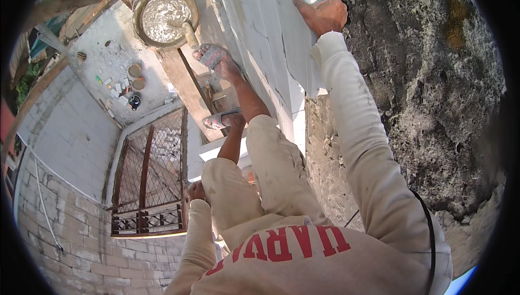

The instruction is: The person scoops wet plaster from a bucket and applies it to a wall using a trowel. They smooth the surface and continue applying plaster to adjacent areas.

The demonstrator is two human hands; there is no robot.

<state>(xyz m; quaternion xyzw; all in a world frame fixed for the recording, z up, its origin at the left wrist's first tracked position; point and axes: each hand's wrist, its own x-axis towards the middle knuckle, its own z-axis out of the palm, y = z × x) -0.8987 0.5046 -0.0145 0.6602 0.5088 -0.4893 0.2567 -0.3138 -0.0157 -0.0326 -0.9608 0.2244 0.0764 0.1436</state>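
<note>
My right hand [326,13] rests on the pale, cracked plaster edge [292,35] beside the rough dark wall [411,78]. Its thumb is spread away from the fingers, and I see nothing held in it. Low beside my left thigh is my left hand [196,191], near the right side of a brown metal window grille [147,170]. It shows small, and its fingers are mostly hidden. Beyond my feet stands a round bucket [138,21] of wet grey mortar [162,16], with a tool's pale handle [189,35] sticking out over the rim.
My sandaled feet stand on narrow wooden planks [189,81] high above the ground. Far below, pots [138,83], a dark container [134,100] and scattered rubble lie on a pale floor [100,35]. A block wall [70,214] stands at left; timber beams [70,2] cross the upper left.
</note>
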